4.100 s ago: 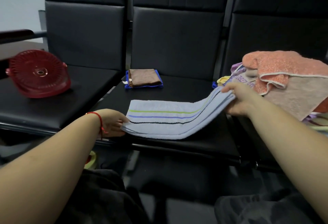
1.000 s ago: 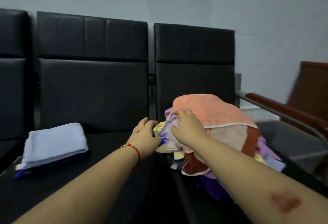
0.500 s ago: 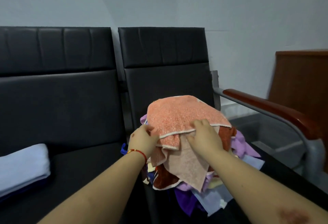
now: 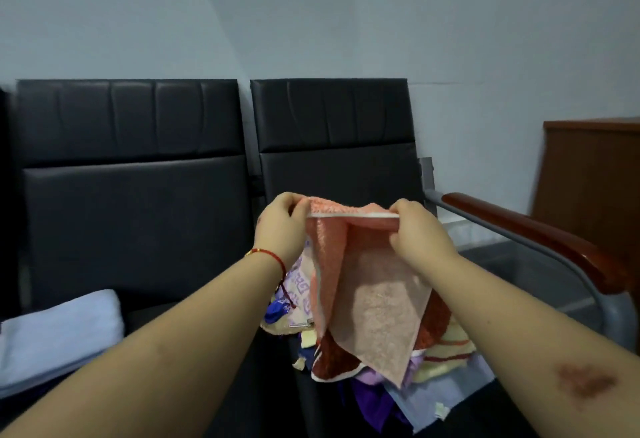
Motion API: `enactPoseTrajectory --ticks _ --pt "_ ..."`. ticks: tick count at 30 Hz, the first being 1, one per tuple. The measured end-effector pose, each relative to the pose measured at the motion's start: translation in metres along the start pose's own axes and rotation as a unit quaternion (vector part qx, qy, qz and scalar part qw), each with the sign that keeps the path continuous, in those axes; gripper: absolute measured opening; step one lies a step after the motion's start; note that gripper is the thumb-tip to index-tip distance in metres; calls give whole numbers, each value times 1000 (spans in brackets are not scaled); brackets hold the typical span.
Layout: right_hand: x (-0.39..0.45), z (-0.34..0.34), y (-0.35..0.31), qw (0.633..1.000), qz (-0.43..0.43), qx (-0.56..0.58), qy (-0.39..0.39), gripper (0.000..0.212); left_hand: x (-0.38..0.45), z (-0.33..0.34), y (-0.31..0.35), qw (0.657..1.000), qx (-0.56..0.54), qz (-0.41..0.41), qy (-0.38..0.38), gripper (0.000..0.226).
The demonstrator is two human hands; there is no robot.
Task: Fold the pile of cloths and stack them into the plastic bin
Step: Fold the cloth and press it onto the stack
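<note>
A salmon-pink towel (image 4: 367, 285) with a white edge hangs in the air above the pile. My left hand (image 4: 282, 226) pinches its top left corner and my right hand (image 4: 417, 233) pinches the top right corner, so the upper edge is stretched between them. Below it the pile of cloths (image 4: 433, 365) lies on the right black seat: rust-red, yellow, purple and light blue pieces mixed together. A folded light blue towel (image 4: 59, 337) rests on the left seat. No plastic bin is in view.
Two black padded chair backs (image 4: 131, 195) stand behind the seats. A grey metal armrest with a reddish wooden top (image 4: 530, 233) runs along the right side of the pile. A brown wooden cabinet (image 4: 595, 188) stands at the far right.
Both hands have lifted the salmon-pink towel off the top of the pile and spread its upper edge. Earlier the light blue striped towel was folded and laid on the left seat.
</note>
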State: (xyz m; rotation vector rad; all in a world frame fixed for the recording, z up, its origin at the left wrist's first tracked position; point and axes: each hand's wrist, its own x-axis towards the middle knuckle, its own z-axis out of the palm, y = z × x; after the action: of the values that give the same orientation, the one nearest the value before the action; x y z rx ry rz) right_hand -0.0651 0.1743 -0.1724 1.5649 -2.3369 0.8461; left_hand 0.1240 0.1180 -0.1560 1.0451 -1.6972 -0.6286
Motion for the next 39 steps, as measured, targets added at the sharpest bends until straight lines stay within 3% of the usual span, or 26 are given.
enactPoseTrajectory --ticks 3,6,10,13,15,19,21,24,26,29,34,37,39 --pt "4 -34 -12 996 36 -78 14 30 2 -30 28 998 -39 10 45 15" --pt "2 -69 -31 994 88 40 50 35 -1 -73 49 994 -58 21 89 16" --pt "-19 -101 -78 980 -2 167 105 25 -13 -134 65 987 -59 27 149 17" --pt "-40 -123 -119 973 -55 180 136 13 -26 -179 71 979 -52 17 195 24" --pt "-50 -135 -145 973 -60 181 131 19 -39 -207 73 978 -47 7 205 33" --pt "-67 -150 -185 970 -107 197 90 46 -71 -258 65 993 -21 13 118 52" --pt "-79 -152 -204 968 -138 204 58 48 -88 -280 52 995 89 4 40 59" --pt "-100 -149 -233 958 -168 234 -8 43 -118 -300 31 971 215 -50 -92 64" --pt "-115 -145 -252 950 -200 235 -53 40 -139 -299 22 971 144 -72 -177 67" --pt "-133 -138 -282 935 -254 226 -96 38 -167 -278 10 955 -36 -99 -278 54" --pt "-153 -131 -308 933 -307 173 -73 33 -197 -250 -20 917 -34 -246 -313 39" --pt "-157 -119 -300 924 -296 211 -119 21 -203 -249 -24 892 -135 -314 -294 36" --pt "-157 -109 -291 918 -251 252 -178 46 -199 -253 -21 881 -239 -336 -230 26"
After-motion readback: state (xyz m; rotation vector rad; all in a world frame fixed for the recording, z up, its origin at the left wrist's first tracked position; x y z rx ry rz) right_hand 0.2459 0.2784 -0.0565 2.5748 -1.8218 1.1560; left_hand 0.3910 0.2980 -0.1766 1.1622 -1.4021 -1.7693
